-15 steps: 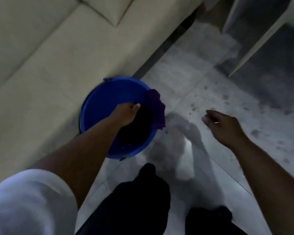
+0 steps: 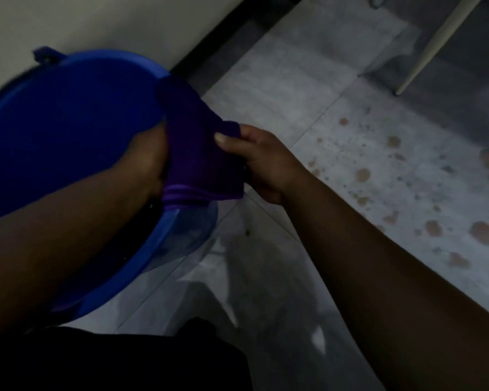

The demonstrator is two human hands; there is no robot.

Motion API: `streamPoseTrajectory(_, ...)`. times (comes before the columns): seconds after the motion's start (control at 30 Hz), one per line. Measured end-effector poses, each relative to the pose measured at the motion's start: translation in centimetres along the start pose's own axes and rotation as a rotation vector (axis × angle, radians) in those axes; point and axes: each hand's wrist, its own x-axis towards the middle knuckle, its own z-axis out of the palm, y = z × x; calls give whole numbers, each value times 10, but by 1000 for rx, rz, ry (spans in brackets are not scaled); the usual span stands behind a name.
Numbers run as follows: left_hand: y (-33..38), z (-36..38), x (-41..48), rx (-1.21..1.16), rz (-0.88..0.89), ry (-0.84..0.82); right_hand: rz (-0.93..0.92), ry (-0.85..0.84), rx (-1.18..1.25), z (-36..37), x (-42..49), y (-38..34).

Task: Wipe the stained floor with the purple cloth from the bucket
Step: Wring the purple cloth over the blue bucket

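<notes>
We are closing the fingers [image 2: 223,138] of our right hand [image 2: 261,162] on the purple cloth [image 2: 198,153], which half a second ago hung untouched over the rim while that hand hovered free above the floor [image 2: 308,88]. Our left hand [image 2: 146,162] is gripping the cloth's other side, over the blue bucket [image 2: 68,122]. With the cloth now coming off the bucket, wiping can probably begin soon; brown stains [image 2: 432,227] are waiting to the right.

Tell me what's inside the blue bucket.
The left hand reaches into the blue bucket, gripping the purple cloth draped over its rim. The bottom is dark and hidden by the arm; water cannot be confirmed.
</notes>
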Motion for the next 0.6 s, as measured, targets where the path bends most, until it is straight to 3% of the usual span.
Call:
streamPoseTrajectory(0.17,45,9,13,17,141,172,-238,96,32,-20,-29,-37)
streamPoseTrajectory(0.27,54,50,6,136,124,-156,-377,276,-110,-56,-51,-49)
streamPoseTrajectory(0.37,45,105,-15,555,416,-273,-428,309,-221,-99,-69,-46)
streamPoseTrajectory(0.47,3,143,-18,944,543,-311,-380,385,-607,-136,-72,-15)
streamPoseTrajectory(0.53,-44,156,-12,1062,496,-374,-289,434,-827,-158,-71,16)
streamPoseTrajectory(0.6,-91,153,-3,1098,461,-322,-186,408,-966,-167,-75,49)
